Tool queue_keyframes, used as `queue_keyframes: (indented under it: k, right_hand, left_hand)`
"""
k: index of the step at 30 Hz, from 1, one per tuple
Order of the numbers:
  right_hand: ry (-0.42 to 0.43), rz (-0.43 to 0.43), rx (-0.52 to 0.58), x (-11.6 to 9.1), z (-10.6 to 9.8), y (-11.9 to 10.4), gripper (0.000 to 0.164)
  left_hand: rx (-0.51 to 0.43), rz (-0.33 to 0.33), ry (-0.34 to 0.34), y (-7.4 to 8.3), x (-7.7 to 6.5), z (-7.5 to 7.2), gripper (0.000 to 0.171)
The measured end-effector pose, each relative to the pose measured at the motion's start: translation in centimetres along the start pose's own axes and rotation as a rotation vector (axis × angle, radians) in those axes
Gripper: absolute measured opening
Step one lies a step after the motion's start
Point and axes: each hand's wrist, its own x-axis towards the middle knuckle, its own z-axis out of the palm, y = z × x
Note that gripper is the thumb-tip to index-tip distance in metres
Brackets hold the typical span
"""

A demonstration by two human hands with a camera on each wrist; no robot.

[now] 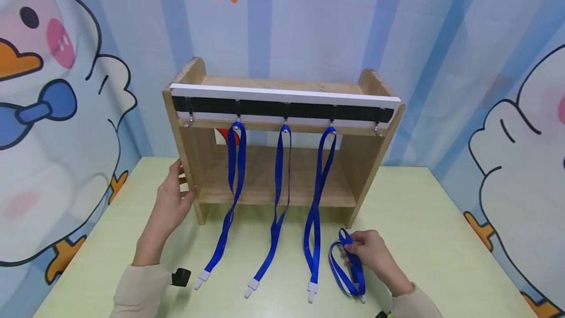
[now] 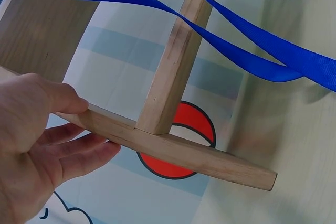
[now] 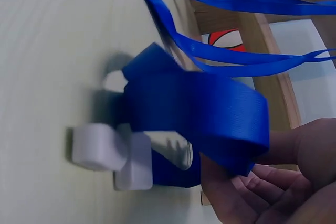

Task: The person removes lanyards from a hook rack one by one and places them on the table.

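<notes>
My left hand (image 1: 172,200) grips the left side board of a wooden rack (image 1: 275,199), thumb on one face and fingers on the other, as the left wrist view shows. Low at the right front, my right hand (image 1: 370,249) pinches a folded blue lanyard (image 1: 356,271) between thumb and fingers. Its white plastic clip (image 3: 100,148) shows close over the table in the right wrist view. Three more blue lanyards hang by their loops from the rack's middle hooks: a left one (image 1: 226,225), a middle one (image 1: 275,229) and a right one (image 1: 314,210). Their white clips point toward me.
A white rail with a black strip (image 1: 265,107) runs across the rack's top front. Its far-left hook (image 1: 190,119) and far-right hook (image 1: 377,129) carry nothing. The rack stands on a pale table (image 1: 423,220), with a blue striped duck-print curtain (image 1: 309,23) behind and at both sides.
</notes>
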Motion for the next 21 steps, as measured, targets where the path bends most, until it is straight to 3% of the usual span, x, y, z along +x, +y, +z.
queue_keyframes:
  k: [5, 9, 14, 21]
  right_hand:
    - [0.120, -0.082, -0.319, 0.2, 0.0, 0.0, 0.012]
    - [0.145, -0.131, -0.487, 0.3, -0.3, -0.1, 0.019]
    - [0.151, -0.142, -0.533, 0.2, -0.9, -0.6, 0.019]
    - [0.202, -0.154, -0.463, -0.3, -2.1, -1.9, 0.015]
  left_hand:
    - [-0.009, 0.023, 0.006, 0.0, 0.0, 0.0, 0.075]
    - [-0.010, 0.015, 0.003, 0.0, 0.0, 0.1, 0.074]
    - [-0.012, 0.009, 0.000, 0.1, 0.0, 0.1, 0.075]
    - [-0.008, 0.003, -0.005, 0.0, 0.0, -0.1, 0.075]
